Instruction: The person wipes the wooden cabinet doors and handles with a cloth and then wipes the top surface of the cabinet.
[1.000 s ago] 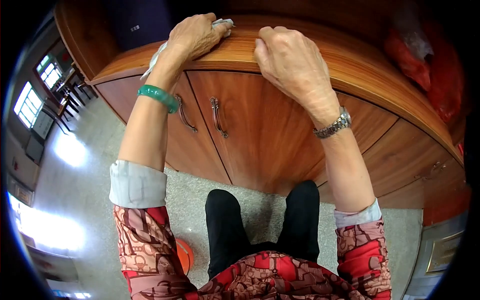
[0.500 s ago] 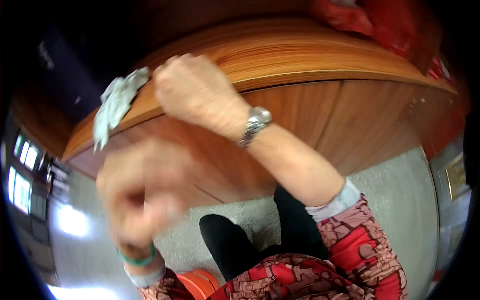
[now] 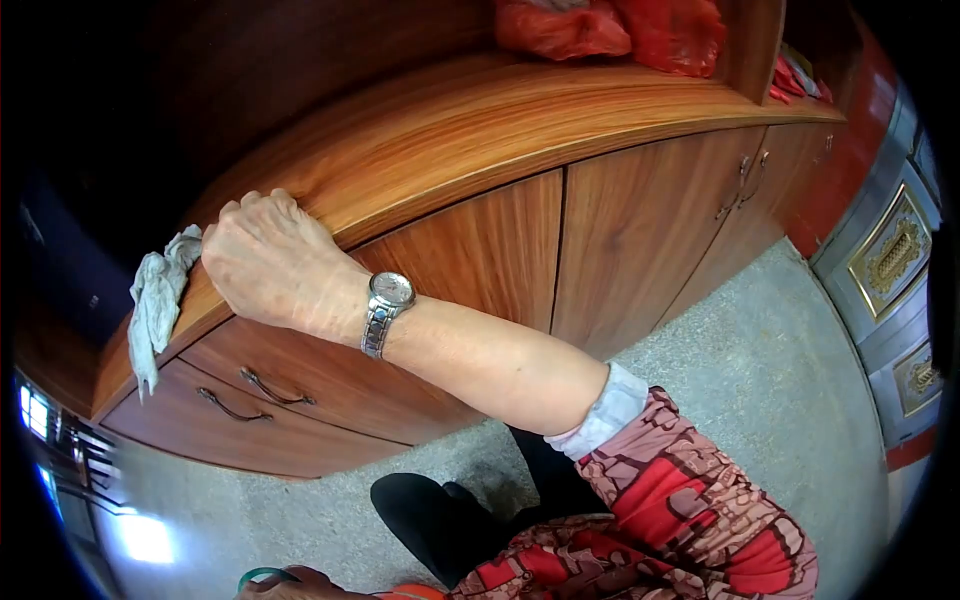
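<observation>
My right hand (image 3: 275, 262), with a silver watch (image 3: 391, 289) on its wrist, is closed, knuckles up, on the front edge of a wooden cabinet top (image 3: 440, 140). A pale, crumpled cloth (image 3: 158, 305) comes out at the far side of this fist and hangs over the cabinet's edge. The part under my fingers is hidden. At the bottom edge only a dark sliver of my left hand (image 3: 300, 580) shows, beside a green band (image 3: 265, 574); its fingers are out of sight.
Red plastic bags (image 3: 610, 35) lie at the back of the cabinet top. Below it are drawers with curved handles (image 3: 275, 385) and doors (image 3: 650, 230). An upright panel (image 3: 752, 45) divides the shelf. Part of an orange object (image 3: 415, 591) shows low down. A gold-patterned panel (image 3: 892, 250) stands right.
The view has swung to the right, showing more cabinet doors. My left hand, blurred before in front of the cabinet, has dropped to the bottom edge. My right hand stays by the cloth.
</observation>
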Demonstrator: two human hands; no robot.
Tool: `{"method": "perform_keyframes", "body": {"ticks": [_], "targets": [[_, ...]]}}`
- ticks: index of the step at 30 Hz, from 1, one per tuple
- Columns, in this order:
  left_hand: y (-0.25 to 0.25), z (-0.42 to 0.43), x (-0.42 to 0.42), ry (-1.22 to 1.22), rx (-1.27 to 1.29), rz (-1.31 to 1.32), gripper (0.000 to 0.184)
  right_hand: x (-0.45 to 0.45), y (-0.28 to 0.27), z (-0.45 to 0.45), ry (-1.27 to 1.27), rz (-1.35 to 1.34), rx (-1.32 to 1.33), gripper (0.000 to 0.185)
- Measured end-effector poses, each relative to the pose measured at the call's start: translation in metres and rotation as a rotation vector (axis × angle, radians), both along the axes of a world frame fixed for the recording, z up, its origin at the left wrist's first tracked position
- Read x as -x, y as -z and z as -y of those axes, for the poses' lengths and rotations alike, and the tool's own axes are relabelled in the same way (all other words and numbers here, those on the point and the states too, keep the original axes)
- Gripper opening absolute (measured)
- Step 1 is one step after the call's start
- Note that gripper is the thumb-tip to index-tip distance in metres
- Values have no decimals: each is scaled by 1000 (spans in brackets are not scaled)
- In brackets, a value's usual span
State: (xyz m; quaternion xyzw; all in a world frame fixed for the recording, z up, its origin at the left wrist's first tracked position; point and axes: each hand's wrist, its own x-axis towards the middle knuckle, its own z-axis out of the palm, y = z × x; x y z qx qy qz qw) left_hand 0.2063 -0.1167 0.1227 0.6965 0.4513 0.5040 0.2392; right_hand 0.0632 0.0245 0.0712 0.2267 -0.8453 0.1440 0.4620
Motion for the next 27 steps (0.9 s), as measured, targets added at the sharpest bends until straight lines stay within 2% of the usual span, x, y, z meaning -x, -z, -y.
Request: {"method": "perform_keyframes", "body": {"ticks": [8, 9, 15, 27], "targets": [[10, -7, 11, 142, -49, 99, 42, 1, 0, 0, -7, -42, 29, 12], [10, -8, 11, 148, -40, 87, 49, 1, 0, 0, -13, -41, 30, 12], [13, -14, 10, 136, -65, 76, 61, 2, -1, 0, -22, -68, 31, 13], [17, -6, 12, 139, 5, 27, 56, -1, 0, -1, -25, -25, 23, 14]]}}
